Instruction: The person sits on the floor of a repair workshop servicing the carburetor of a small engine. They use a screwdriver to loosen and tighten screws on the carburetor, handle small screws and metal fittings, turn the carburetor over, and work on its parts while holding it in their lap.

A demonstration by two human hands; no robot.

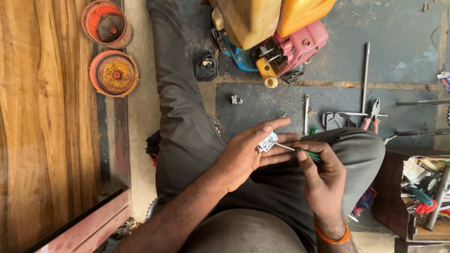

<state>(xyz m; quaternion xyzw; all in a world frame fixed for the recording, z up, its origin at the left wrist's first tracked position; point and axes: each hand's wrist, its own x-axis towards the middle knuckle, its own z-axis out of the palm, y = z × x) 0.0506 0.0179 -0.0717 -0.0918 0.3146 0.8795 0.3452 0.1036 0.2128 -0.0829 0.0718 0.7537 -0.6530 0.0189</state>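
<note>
Metal carburetor (267,142) in left hand (246,154); green-handled screwdriver (300,152) in right hand (323,180).

Glossy grained wood panel (42,131); rusty metal discs (114,73); matt cloth trousers (187,136); shiny plastic engine housing (300,44).

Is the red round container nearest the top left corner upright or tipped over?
Upright: the red round container stands on the floor beside the wooden board with its open mouth facing up, so its inside and a small red centre part show.
</note>
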